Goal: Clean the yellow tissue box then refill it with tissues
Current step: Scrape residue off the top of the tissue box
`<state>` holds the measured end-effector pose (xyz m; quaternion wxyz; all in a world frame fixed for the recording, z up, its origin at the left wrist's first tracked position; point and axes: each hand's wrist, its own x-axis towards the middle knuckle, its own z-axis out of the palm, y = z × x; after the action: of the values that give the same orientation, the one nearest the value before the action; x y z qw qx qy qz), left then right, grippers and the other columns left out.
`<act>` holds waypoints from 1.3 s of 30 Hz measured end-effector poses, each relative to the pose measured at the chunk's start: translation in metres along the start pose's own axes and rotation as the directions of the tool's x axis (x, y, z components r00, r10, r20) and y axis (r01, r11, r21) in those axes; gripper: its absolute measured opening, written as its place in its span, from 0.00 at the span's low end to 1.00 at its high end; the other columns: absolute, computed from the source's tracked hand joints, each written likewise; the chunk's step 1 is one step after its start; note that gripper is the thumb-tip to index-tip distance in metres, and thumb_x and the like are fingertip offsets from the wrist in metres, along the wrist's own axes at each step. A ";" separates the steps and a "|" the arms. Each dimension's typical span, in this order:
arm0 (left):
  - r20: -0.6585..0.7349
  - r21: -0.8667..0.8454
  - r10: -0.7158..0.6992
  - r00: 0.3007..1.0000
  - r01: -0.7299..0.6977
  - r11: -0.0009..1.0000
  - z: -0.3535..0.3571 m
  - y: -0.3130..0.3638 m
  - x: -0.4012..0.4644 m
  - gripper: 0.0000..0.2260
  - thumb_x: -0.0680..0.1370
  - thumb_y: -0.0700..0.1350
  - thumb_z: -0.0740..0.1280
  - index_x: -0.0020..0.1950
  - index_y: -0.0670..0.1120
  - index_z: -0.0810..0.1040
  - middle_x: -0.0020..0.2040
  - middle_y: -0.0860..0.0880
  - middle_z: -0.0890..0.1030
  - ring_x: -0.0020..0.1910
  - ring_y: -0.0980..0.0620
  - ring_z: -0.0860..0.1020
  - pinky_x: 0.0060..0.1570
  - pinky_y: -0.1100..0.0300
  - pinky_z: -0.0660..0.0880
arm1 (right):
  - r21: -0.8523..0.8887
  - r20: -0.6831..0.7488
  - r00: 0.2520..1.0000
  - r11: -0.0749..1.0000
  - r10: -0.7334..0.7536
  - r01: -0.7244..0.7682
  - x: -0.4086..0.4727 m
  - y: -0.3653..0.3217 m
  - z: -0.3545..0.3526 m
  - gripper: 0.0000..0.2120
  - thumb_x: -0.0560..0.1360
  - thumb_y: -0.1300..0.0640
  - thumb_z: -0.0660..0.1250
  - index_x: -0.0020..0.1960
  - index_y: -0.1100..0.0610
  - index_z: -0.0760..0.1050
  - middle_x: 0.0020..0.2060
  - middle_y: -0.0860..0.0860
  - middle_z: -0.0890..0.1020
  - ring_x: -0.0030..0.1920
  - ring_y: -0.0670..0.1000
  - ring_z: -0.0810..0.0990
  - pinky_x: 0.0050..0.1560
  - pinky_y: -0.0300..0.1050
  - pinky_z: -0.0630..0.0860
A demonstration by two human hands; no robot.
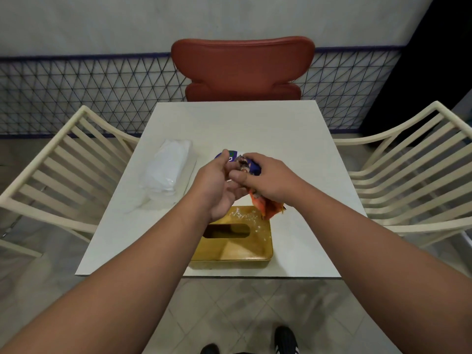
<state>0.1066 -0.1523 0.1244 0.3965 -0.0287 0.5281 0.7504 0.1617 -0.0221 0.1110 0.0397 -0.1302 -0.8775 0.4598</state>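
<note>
Black shoes showed at the bottom edge on the tiled floor; the person stood at the near side of the counter. Nearest on the counter sat the yellow tissue box, close to the near edge, slot up. White crumbs lay scattered on its far top, so cleaning looked not yet done. The slot looked dark; no tissues seen in it.

Both hands were raised just beyond and above the box's far end, apart from it. The left hand was palm-up, fingers curled loosely under a small blue wrapper, thumb up against it. The right hand gripped from above, its fingers pinching the wrapper together with an orange cloth, whose tail hung down to just over the box's far right corner. Whether the cloth touched the lid, cannot tell. Probably the cloth was kept in hand as the wiper while the wrapper, likely trash, got bunched up away from the box.

Further left on the counter lay a clear plastic pack of white tissues, well apart from both hands, likely parked there as the refill. Cream slatted chairs flanked the counter. A red chair stood at the far side before a mesh fence.
</note>
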 end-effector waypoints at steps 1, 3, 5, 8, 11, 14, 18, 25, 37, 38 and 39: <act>0.028 -0.035 -0.023 0.999 0.024 0.999 -0.003 0.000 0.001 0.23 0.83 0.54 0.54 0.61 0.35 0.74 0.59 0.36 0.79 0.51 0.41 0.81 0.50 0.48 0.80 | -0.012 -0.011 1.000 1.000 0.004 -0.004 0.001 0.004 0.001 0.23 0.70 0.37 0.69 0.60 0.47 0.74 0.49 0.44 0.80 0.48 0.46 0.79 0.48 0.41 0.76; 0.071 -0.040 -0.043 0.997 0.046 0.998 -0.009 -0.002 0.003 0.23 0.83 0.53 0.53 0.64 0.35 0.72 0.59 0.35 0.78 0.54 0.38 0.81 0.52 0.45 0.79 | -0.039 -0.063 0.998 0.999 0.015 -0.018 0.001 0.013 0.005 0.21 0.72 0.42 0.70 0.62 0.47 0.74 0.49 0.44 0.80 0.47 0.44 0.78 0.44 0.35 0.73; 0.063 0.093 -0.018 0.998 0.012 0.996 -0.015 -0.005 0.004 0.22 0.83 0.54 0.53 0.63 0.38 0.74 0.57 0.38 0.80 0.54 0.39 0.81 0.53 0.45 0.78 | -0.033 -0.102 0.993 0.997 0.059 -0.062 0.002 0.020 0.005 0.15 0.75 0.47 0.68 0.60 0.48 0.75 0.47 0.45 0.80 0.46 0.46 0.78 0.41 0.36 0.72; 0.043 0.750 0.204 0.978 -0.167 0.640 -0.041 -0.011 0.009 0.18 0.80 0.56 0.60 0.62 0.46 0.76 0.60 0.47 0.80 0.54 0.47 0.80 0.54 0.50 0.77 | 0.010 -0.069 0.984 0.986 0.164 -0.164 0.003 0.033 -0.001 0.07 0.75 0.49 0.66 0.50 0.51 0.77 0.40 0.48 0.80 0.41 0.50 0.77 0.41 0.44 0.72; 0.264 0.952 0.201 0.944 -0.220 -0.214 -0.081 -0.021 0.016 0.35 0.70 0.66 0.68 0.73 0.53 0.66 0.72 0.52 0.69 0.69 0.50 0.67 0.67 0.52 0.66 | 0.168 0.020 0.963 0.949 0.268 -0.267 0.001 0.047 -0.005 0.06 0.73 0.50 0.67 0.47 0.51 0.79 0.41 0.53 0.84 0.42 0.54 0.81 0.47 0.54 0.79; 0.285 0.852 -0.013 0.958 -0.260 -0.455 -0.105 -0.034 0.023 0.56 0.59 0.76 0.67 0.78 0.54 0.48 0.79 0.50 0.52 0.77 0.45 0.47 0.74 0.45 0.48 | 0.202 0.107 0.944 0.922 0.313 -0.329 -0.003 0.054 -0.006 0.06 0.76 0.55 0.68 0.49 0.57 0.79 0.41 0.55 0.83 0.38 0.51 0.81 0.46 0.54 0.80; 0.254 0.794 -0.072 0.965 -0.250 -0.554 -0.113 -0.047 0.026 0.62 0.57 0.77 0.67 0.78 0.50 0.41 0.79 0.49 0.45 0.77 0.44 0.39 0.74 0.42 0.39 | 0.149 0.188 0.921 0.917 0.340 -0.369 -0.006 0.056 0.003 0.06 0.77 0.59 0.65 0.53 0.60 0.77 0.44 0.56 0.82 0.39 0.50 0.80 0.40 0.47 0.78; 0.225 0.806 -0.101 0.969 -0.243 -0.540 -0.119 -0.053 0.028 0.64 0.55 0.77 0.67 0.78 0.48 0.39 0.79 0.48 0.43 0.77 0.44 0.38 0.74 0.42 0.41 | -0.060 0.160 0.947 0.960 0.278 -0.272 0.001 0.063 0.022 0.07 0.72 0.51 0.72 0.47 0.52 0.79 0.43 0.52 0.83 0.46 0.53 0.81 0.47 0.50 0.77; 0.259 0.825 -0.055 0.964 -0.251 -0.506 -0.122 -0.060 0.028 0.64 0.56 0.77 0.66 0.78 0.47 0.39 0.79 0.47 0.41 0.76 0.45 0.37 0.74 0.42 0.38 | -0.427 0.033 0.991 0.899 0.128 -0.102 0.010 0.067 0.046 0.08 0.77 0.53 0.64 0.55 0.49 0.78 0.49 0.52 0.81 0.50 0.54 0.77 0.44 0.44 0.72; 0.262 0.825 -0.053 0.963 -0.253 -0.505 -0.122 -0.061 0.028 0.64 0.56 0.77 0.66 0.78 0.47 0.39 0.79 0.47 0.41 0.76 0.45 0.36 0.74 0.42 0.38 | -0.474 0.051 0.993 0.878 0.106 -0.069 0.009 0.066 0.046 0.09 0.77 0.50 0.65 0.54 0.49 0.79 0.48 0.52 0.80 0.51 0.54 0.77 0.44 0.44 0.71; 0.265 0.826 -0.054 0.963 -0.255 -0.503 -0.123 -0.061 0.028 0.64 0.56 0.77 0.66 0.78 0.47 0.39 0.79 0.47 0.41 0.76 0.45 0.36 0.74 0.42 0.38 | -0.508 0.076 0.993 0.861 0.093 -0.042 0.009 0.065 0.045 0.11 0.75 0.46 0.66 0.54 0.49 0.79 0.47 0.51 0.78 0.51 0.53 0.77 0.44 0.45 0.71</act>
<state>0.0792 -0.2285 0.0106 0.1895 0.4487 0.8723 -0.0432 0.1571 -0.0204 0.0314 -0.0548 -0.1441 -0.9630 0.2211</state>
